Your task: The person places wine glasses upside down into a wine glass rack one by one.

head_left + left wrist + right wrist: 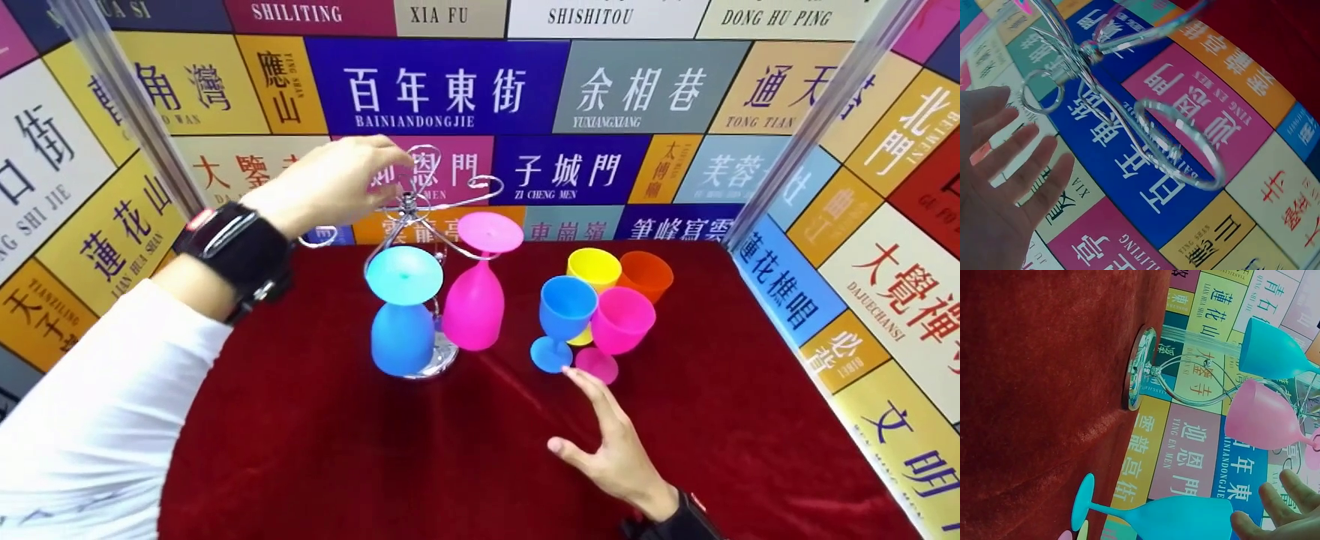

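A silver wire glass rack [409, 206] with looped arms stands on the table. Upside down from it hang a blue goblet [403, 339] and a pink goblet [474, 307]. My left hand [337, 180] is beside the rack's top; in the left wrist view its fingers [1044, 157] spread loosely near a small wire ring, holding nothing. To the right stands a second blue goblet [568, 304], upright. My right hand [611, 450] reaches toward it, thumb and fingers apart. In the right wrist view the fingertips [1244, 524] are right at that goblet's rim.
Close behind the upright blue goblet are another pink goblet [622, 319], a yellow goblet [595, 264] and an orange-red goblet [646, 274]. Dark red cloth [337, 465] covers the table. Panels with printed signs [439, 86] enclose the back and sides, with clear posts [799, 127] at the corners.
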`<state>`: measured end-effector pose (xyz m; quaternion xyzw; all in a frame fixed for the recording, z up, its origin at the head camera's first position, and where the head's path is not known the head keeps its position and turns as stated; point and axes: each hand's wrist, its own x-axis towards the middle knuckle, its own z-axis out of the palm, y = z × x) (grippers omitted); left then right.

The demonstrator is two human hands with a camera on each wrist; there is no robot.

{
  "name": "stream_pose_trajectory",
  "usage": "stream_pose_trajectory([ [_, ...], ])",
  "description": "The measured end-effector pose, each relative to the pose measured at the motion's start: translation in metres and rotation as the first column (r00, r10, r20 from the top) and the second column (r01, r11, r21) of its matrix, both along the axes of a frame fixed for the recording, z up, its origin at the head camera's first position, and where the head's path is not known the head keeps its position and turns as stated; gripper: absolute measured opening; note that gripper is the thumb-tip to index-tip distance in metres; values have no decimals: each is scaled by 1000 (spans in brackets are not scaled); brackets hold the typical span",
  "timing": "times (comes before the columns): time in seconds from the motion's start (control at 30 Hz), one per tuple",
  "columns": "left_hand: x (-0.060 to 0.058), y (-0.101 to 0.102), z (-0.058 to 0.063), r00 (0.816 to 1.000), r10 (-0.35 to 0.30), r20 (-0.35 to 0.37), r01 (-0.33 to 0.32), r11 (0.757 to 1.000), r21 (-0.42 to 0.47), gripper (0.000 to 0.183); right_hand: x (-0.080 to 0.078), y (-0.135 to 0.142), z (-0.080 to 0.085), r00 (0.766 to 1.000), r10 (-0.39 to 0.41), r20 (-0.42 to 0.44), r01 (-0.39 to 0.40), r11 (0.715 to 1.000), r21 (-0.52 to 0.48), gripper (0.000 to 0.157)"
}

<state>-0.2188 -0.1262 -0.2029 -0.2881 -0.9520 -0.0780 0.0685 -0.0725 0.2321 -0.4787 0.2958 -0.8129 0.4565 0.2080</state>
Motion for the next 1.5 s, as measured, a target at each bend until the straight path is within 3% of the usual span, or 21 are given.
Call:
stream_pose_trajectory([
  [0.2, -7, 10, 6, 1000, -7, -6, 7, 995, -96, 24, 9, -8, 21, 1000, -9, -1, 9, 1000, -23, 81],
  [0.47, -15, 19, 4, 997, -27, -78, 12, 984, -179, 18, 8, -8, 21, 1000, -13, -12, 13, 999, -34, 79],
  [0.93, -20, 18, -3, 978, -45, -205, 10, 985, -172, 14, 7, -9, 19, 1000, -12, -10, 11, 998, -55, 78],
  [1.5, -24, 16, 1, 975, -69, -213, 34, 986, -166, 28, 10, -6, 20, 1000, -10, -17, 9, 995, -94, 78],
])
